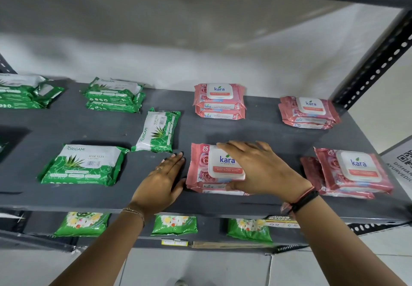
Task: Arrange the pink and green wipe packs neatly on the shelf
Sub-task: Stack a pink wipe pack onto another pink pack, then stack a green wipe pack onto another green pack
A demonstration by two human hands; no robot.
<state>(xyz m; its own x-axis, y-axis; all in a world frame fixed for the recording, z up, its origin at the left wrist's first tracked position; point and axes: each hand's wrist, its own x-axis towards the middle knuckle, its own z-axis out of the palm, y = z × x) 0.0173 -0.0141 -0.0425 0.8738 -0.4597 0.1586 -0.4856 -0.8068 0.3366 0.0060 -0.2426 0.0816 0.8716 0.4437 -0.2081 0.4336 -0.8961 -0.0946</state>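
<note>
On the grey metal shelf (267, 134), the front pink Kara stack (214, 170) serves as the landmark: the right hand (263, 170) lies flat over its lid with fingers (234, 146) spread and the thumb against its near edge, pressing and squaring rather than lifting it. The left hand (163, 181) rests open on the shelf just left of the stack, its fingers released and holding nothing, edge of the hand close to the stack's side.

Behind the landmark sits a tidy pink stack (219, 100), and farther right another at the back (308, 113). To the right of the landmark the front-right pink stack (350, 172) looks slipped, its lower packs poking out sideways. Left of the landmark, one green Origami pack (158, 129) lies turned crosswise, a single green pack (83, 164) lies flat farther left, and a green stack (114, 95) and another at the far left edge (24, 92) sit at the back.

By my judgement the pink side is mostly arranged; the turned green pack and the slipped stack remain.

The shelf is dark painted steel on slotted uprights (379, 67) against a pale wall, with other green packets (174, 224) on the tier below.
</note>
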